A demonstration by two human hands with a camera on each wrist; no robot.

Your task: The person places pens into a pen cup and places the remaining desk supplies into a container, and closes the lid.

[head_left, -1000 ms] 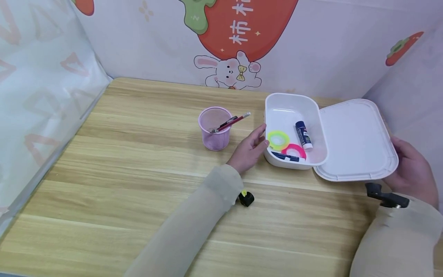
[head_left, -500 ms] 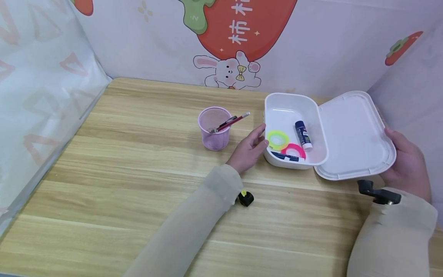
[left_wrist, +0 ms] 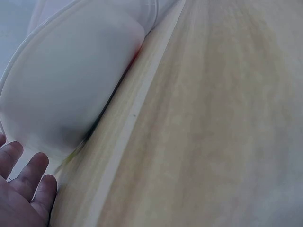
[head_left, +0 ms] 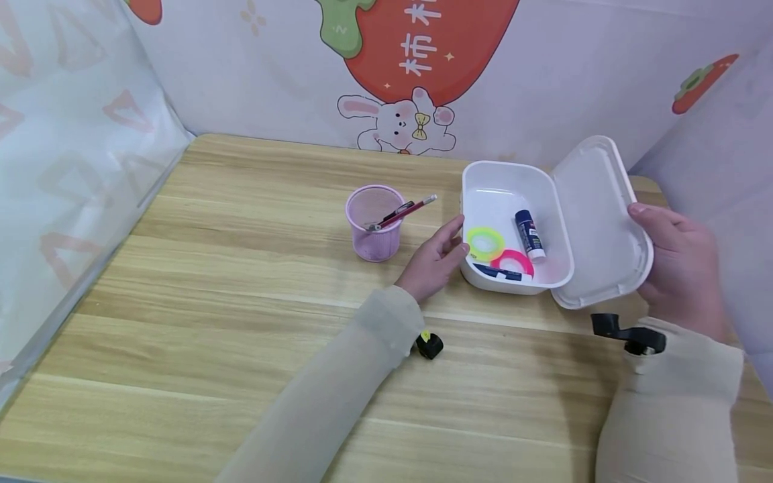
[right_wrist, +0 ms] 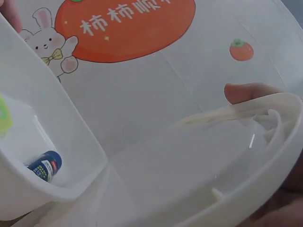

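A white plastic box [head_left: 510, 181] lies uncovered on the table, its lid [head_left: 594, 221] tilted up along the right side. My right hand [head_left: 685, 268] grips the lid's outer edge, thumb on the inner face. Against the box's left wall rest the extended fingers of my left hand [head_left: 431, 261]. Inside the box are a dark blue glue stick [head_left: 529, 235], a yellow ring [head_left: 486, 244] and a pink ring [head_left: 524, 260] that look like tape rolls, and a dark blue pen-like item [head_left: 501, 273]. In the left wrist view, the fingertips [left_wrist: 35, 168] are beside the box's outer wall.
Left of the box stands a pink mesh pen cup [head_left: 376, 243] with a red pencil [head_left: 410, 212] and other slim items leaning out. A small black item with a yellow part [head_left: 429, 345] lies by the left sleeve. Printed cloth walls [head_left: 561, 80] border the table.
My right hand has swung the lid up and leftward, from nearly flat to steeply tilted beside the box. The left hand and the box's contents have stayed put.
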